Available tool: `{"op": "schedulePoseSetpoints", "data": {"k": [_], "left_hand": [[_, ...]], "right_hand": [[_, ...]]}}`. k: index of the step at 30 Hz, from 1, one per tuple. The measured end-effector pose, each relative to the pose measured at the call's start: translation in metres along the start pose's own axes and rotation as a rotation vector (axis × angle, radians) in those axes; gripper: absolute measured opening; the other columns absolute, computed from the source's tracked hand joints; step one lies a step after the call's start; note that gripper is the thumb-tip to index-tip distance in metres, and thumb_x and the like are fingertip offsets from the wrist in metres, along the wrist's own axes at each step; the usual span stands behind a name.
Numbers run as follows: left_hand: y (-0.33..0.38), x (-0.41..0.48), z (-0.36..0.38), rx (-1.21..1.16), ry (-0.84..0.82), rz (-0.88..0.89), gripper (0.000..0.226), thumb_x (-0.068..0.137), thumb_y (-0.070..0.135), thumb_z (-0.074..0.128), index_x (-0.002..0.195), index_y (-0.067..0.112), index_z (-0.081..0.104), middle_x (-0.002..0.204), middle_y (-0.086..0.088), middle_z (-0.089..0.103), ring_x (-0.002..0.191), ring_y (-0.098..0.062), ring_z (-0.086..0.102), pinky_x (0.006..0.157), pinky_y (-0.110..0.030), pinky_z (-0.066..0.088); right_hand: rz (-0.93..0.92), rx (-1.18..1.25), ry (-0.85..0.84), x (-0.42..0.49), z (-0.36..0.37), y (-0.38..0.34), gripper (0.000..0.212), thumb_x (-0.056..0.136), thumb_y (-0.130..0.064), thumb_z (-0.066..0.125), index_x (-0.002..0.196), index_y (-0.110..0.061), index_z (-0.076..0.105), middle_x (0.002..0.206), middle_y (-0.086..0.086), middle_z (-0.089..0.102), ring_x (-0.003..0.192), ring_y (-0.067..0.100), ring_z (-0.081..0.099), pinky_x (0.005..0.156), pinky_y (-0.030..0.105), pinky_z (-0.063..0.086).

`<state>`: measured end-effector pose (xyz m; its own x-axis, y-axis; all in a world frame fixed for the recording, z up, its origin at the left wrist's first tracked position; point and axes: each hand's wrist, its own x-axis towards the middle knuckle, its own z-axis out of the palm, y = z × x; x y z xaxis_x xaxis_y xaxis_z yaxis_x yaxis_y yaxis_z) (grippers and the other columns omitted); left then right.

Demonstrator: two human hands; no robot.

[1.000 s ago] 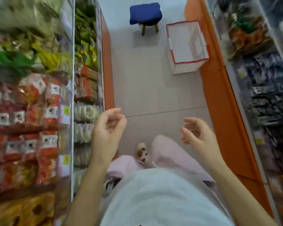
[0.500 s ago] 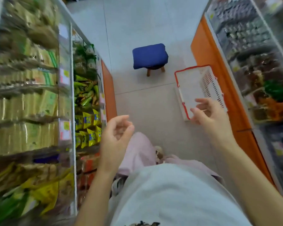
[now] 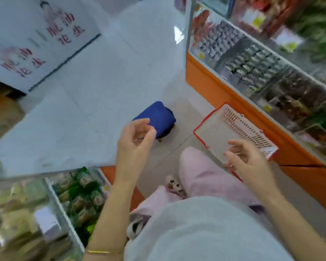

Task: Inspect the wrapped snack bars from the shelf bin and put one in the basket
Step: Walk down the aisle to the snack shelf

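Both empty, fingers loosely curled: left hand [image 3: 135,137], right hand [image 3: 247,160]. On floor centre right, basket [image 3: 241,125] partly behind right hand; left hand overlaps blue stool [image 3: 158,115]

Both hands raised, left hand [image 3: 135,140] and right hand [image 3: 247,160] seemingly empty, fingers loosely curled.

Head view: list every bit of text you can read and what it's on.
"花生油" in pink, plus one character I can't make out: on the white box.
The same pink characters again: on the second white box beside it.
Yellow shelf tags: too blurred to read.
Print on the shelf snack packs: too blurred to read.
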<state>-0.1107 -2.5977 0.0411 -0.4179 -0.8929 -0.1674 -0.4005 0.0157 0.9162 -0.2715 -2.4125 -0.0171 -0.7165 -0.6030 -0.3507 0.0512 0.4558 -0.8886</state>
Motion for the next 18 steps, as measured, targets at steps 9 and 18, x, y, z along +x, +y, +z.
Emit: {"op": "schedulePoseSetpoints", "data": {"k": [9, 18], "left_hand": [[0.048, 0.235, 0.067, 0.051, -0.291, 0.142, 0.025, 0.084, 0.008, 0.062, 0.098, 0.029, 0.061, 0.08, 0.023, 0.066, 0.074, 0.008, 0.059, 0.066, -0.004, 0.042], [0.046, 0.38, 0.116, 0.106, -0.52, 0.188, 0.023, 0.084, 0.011, 0.064, 0.1, 0.027, 0.062, 0.087, 0.023, 0.065, 0.079, 0.002, 0.062, 0.069, -0.01, 0.048]], "right_hand": [[0.079, 0.099, 0.3, 0.182, 0.025, -0.036, 0.022, 0.089, -0.009, 0.058, 0.104, -0.025, 0.056, 0.093, 0.005, 0.061, 0.074, 0.023, 0.062, 0.06, 0.025, 0.05], [-0.009, 0.056, 0.345, 0.366, 0.036, -0.087, 0.018, 0.09, -0.02, 0.056, 0.106, -0.027, 0.051, 0.087, -0.007, 0.059, 0.074, 0.016, 0.065, 0.063, 0.03, 0.053]]}}
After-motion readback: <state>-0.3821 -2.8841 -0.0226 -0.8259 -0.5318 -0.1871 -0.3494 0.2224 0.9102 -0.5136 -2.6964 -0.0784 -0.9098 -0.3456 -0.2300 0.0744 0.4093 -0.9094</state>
